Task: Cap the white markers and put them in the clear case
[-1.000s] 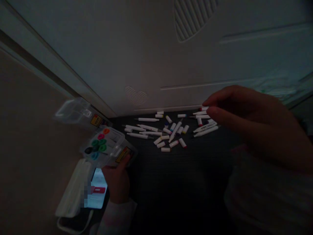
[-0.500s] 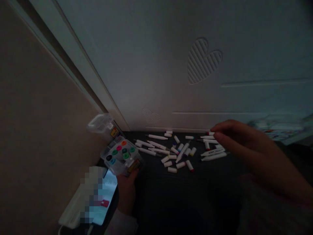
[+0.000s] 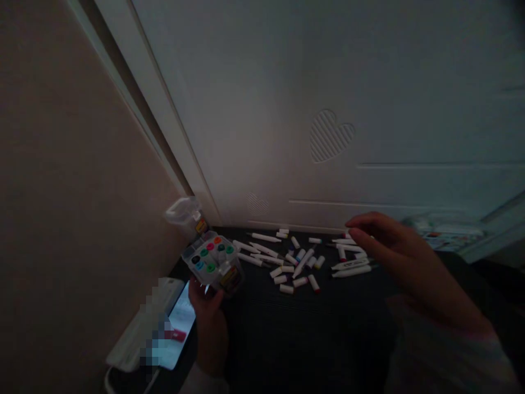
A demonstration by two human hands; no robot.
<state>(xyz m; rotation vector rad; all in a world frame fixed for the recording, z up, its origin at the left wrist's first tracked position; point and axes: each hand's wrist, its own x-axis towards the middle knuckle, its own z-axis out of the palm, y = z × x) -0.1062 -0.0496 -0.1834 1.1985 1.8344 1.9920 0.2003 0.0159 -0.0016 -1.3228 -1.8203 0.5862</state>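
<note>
My left hand [image 3: 207, 309] grips a clear plastic case [image 3: 235, 279] from its near side. The case's lid [image 3: 182, 212] stands open at the back. Several markers with coloured ends, orange, pink, green, blue and black, sit upright in its holes. Over the right end of a loose pile, my right hand [image 3: 385, 246] hovers with thumb and forefinger slightly apart and nothing visible between them. Below its fingertips lie white markers [image 3: 350, 265] and a red-ended cap [image 3: 342, 253]. More uncapped white markers [image 3: 264, 250] and loose caps [image 3: 300, 282] are scattered between my hands.
The dark tabletop [image 3: 287, 334] meets a white panel [image 3: 246, 137] with embossed hearts. A lit phone [image 3: 180, 323] lies at the left, beside a pale case [image 3: 139, 334] with a cable. Another clear container [image 3: 447, 232] stands at the far right.
The view has shifted, so the panel's hearts appear lower. My right hand still hovers near the right-hand markers, and my left hand keeps its hold on the plastic case.
</note>
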